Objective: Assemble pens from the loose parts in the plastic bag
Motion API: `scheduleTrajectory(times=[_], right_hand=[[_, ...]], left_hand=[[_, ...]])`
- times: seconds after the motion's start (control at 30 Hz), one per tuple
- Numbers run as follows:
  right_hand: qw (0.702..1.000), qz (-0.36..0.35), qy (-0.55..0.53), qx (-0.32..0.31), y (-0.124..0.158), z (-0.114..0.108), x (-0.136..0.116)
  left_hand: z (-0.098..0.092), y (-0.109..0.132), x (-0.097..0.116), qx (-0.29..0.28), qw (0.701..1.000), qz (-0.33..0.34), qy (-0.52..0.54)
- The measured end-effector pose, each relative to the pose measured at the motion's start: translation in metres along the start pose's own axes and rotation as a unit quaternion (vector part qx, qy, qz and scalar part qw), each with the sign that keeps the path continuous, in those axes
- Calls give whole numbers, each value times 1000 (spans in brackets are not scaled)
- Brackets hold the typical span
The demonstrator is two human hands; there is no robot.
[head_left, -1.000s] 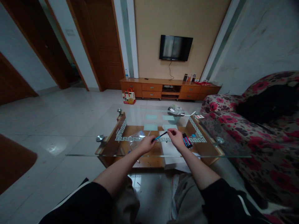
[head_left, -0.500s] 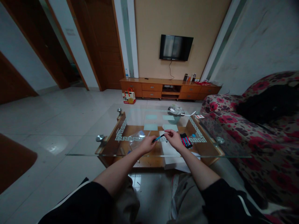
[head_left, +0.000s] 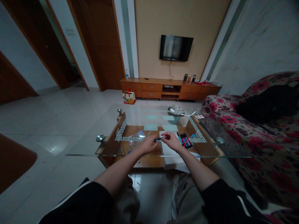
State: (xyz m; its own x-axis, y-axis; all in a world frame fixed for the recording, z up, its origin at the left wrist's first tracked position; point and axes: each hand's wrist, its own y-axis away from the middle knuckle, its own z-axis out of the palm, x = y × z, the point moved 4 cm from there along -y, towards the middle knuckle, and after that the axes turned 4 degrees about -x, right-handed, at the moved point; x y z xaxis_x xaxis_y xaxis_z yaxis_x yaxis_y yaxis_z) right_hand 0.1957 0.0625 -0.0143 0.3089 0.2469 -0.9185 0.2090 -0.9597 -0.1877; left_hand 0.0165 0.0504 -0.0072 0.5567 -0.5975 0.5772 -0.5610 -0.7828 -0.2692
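Fingers (head_left: 152,138) of the left hand (head_left: 147,145) wrapped round a blue-and-black pen (head_left: 158,139), over the glass counter (head_left: 86,150). Pen sits between both hands, left nearer; long axis crosswise, free end pointing right and slightly away on my feed, toward the right hand (head_left: 172,141). Fingers there narrow; gripping the tip or not, I can't tell. Pen row (head_left: 185,141) just right.

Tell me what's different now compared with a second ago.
The right hand has moved left, closer to the left hand, and slightly toward the person, showing more of the row of pens. Less of the pen shows between the hands. The left hand still grips it. The bag and television stayed put.
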Motion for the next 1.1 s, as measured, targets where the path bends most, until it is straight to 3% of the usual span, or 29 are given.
scheduleTrajectory(times=[0.3,0.6,0.73,1.1], right_hand=[[1000,12,7,-19,1,3,2],[974,95,170,116,-2,-27,5],[961,97,247,70,1,-27,13],[955,85,283,-16,5,-15,27]], left_hand=[[0,0,-4,-22,999,30,39],[-1,1,-5,-13,1000,8,14],[-5,2,-1,-9,1000,4,-1],[-10,5,11,-28,998,-12,-54]])
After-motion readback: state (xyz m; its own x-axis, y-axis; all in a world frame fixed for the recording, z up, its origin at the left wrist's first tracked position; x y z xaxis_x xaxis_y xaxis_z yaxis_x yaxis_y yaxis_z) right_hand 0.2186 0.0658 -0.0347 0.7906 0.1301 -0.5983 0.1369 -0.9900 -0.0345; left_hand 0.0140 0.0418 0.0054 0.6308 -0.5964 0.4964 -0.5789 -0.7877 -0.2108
